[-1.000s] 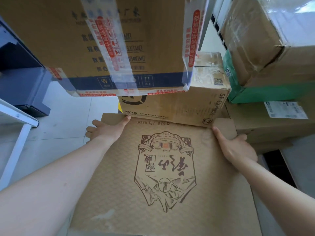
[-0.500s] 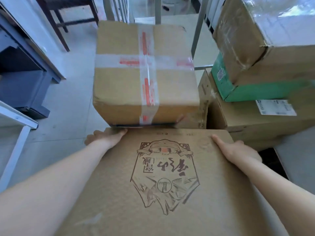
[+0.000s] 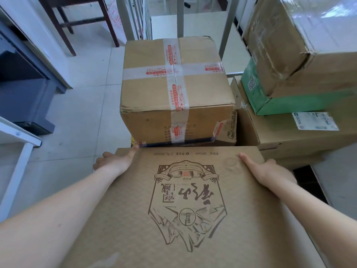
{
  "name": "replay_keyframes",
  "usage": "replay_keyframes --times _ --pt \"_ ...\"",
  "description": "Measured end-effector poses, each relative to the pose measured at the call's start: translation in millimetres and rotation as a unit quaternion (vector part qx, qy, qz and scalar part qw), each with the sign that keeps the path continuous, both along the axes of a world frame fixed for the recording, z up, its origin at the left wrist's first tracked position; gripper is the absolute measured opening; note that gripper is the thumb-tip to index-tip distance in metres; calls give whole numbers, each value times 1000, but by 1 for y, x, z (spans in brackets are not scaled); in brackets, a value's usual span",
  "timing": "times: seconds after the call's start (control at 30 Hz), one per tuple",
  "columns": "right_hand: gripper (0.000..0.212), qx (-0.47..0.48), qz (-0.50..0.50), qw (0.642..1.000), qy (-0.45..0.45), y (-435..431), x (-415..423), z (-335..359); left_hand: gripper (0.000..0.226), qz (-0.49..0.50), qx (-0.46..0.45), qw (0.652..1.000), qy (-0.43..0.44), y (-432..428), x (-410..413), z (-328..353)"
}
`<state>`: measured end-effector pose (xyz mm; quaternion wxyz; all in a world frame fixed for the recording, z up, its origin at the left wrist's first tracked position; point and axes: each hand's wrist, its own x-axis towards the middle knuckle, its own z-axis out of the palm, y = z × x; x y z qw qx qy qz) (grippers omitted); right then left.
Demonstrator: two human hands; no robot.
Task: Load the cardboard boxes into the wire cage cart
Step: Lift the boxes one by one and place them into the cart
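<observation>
Printed box (image 3: 183, 200) carried, lower centre of frame.
Gripped at far corners by left hand (image 3: 114, 162) and right hand (image 3: 265, 171), thumbs on top; taped box (image 3: 173, 89) just beyond.

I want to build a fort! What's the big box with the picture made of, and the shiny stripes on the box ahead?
The printed box looks like matte brown cardboard: dull, faintly patterned surface. The stripes on the taped box seem to be glossy clear plastic tape: they glint, and cardboard shows through.
</observation>
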<state>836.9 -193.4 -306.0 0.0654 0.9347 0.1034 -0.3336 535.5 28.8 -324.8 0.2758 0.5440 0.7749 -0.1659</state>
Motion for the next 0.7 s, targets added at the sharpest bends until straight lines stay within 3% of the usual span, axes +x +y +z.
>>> replay_keyframes --times 0.53,0.7 --pt "112 93 26 995 -22 6 -68 14 113 71 73 994 -31 -13 -95 6" --pt "114 157 -8 985 69 9 -112 53 133 97 61 991 -65 -23 -163 64"
